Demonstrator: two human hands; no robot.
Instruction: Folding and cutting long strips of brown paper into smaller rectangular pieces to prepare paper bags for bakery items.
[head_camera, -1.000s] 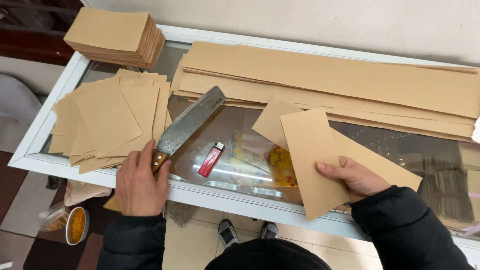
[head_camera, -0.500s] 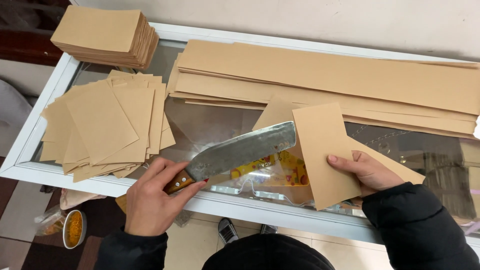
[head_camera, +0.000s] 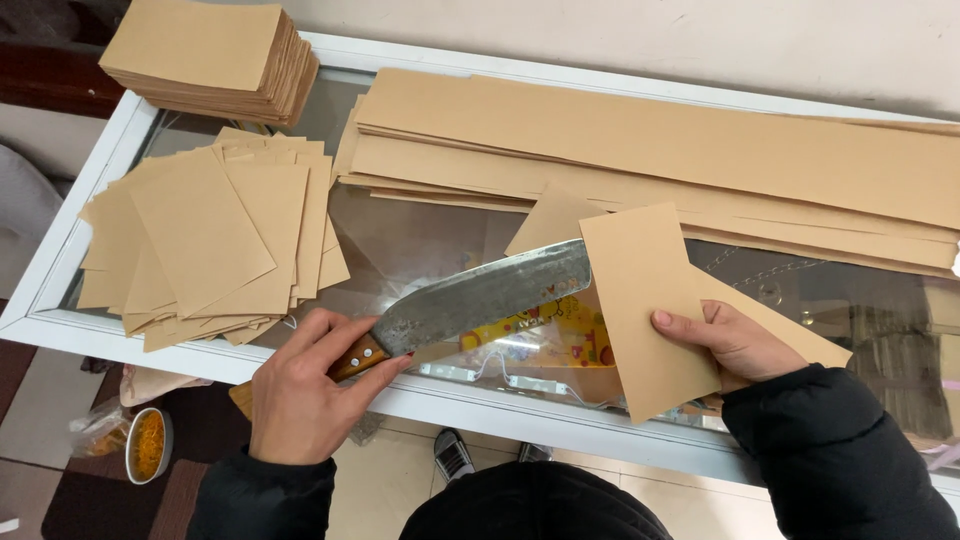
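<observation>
The left hand (head_camera: 300, 400) grips the cleaver (head_camera: 480, 300) by its wooden handle, blade slanting up to the folded sheet (head_camera: 645, 300) pinched in the right hand (head_camera: 725, 345). Both hover over the glass counter (head_camera: 420, 235), cut sheets (head_camera: 210, 240) fanned left, long strips (head_camera: 650, 150) behind.

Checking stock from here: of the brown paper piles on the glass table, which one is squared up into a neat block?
The thick stack at the far left corner: its sheets sit edge to edge. The cut sheets nearer the left hand are fanned loose, and the long strips lie staggered.

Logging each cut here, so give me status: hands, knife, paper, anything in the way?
Left hand grips cleaver handle. Right hand holds folded brown sheet, blade tip at its edge. Loose cut sheets lie left, apart.
</observation>
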